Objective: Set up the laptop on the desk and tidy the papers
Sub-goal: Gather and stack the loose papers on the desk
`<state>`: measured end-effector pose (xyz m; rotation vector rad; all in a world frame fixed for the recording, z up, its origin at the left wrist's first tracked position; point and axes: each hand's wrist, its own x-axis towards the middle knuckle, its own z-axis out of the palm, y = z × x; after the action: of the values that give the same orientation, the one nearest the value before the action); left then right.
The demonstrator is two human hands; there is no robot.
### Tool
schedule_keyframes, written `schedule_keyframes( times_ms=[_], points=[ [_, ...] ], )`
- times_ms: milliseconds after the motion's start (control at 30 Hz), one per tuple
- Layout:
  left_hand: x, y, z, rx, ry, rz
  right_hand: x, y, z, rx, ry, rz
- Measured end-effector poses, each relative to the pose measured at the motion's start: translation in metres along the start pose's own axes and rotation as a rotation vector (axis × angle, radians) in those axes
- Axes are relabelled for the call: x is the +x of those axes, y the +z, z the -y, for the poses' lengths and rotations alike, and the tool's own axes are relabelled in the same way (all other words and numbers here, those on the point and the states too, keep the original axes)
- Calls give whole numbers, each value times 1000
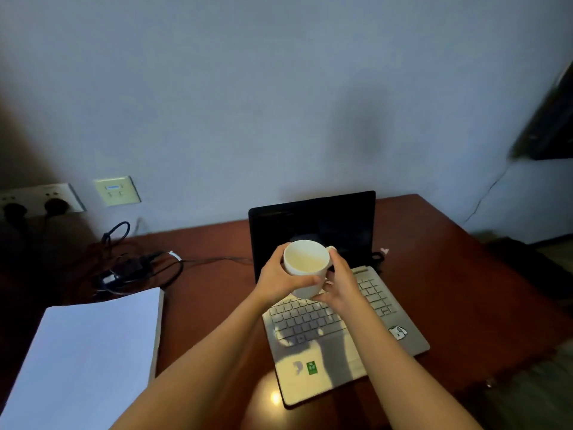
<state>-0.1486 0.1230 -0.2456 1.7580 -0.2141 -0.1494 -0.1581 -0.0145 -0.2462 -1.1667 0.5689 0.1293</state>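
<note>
An open laptop [347, 346] with a silver keyboard and a dark screen sits on the reddish-brown desk [449, 290]. Above its keyboard I hold a white mug [305, 262] in both hands. My left hand [279, 279] wraps the mug's left side with the thumb across its front. My right hand [342, 285] grips its right side near the handle and underside. A thick stack of white papers [90, 352] lies at the desk's left front.
A tangle of black cables and a charger [133, 268] lies at the back left, with one cable running to the laptop. Wall sockets [40, 200] with plugs and a switch plate [117, 190] are on the wall. A dark object [552, 125] hangs at upper right.
</note>
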Motion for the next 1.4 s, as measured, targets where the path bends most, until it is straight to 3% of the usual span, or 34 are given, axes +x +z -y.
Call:
schedule_keyframes(
  times_ms=[233,567,900,1400],
  points=[
    [40,84,-21,25,13,108,27,-73,38,98,14,-133],
    [93,165,-44,63,18,163,68,-143,89,215,31,-178],
    [129,177,-37,84,7,205,98,-148,96,275,75,-232],
    [159,189,-46,57,107,355,99,-155,116,326,-9,-399]
  ],
)
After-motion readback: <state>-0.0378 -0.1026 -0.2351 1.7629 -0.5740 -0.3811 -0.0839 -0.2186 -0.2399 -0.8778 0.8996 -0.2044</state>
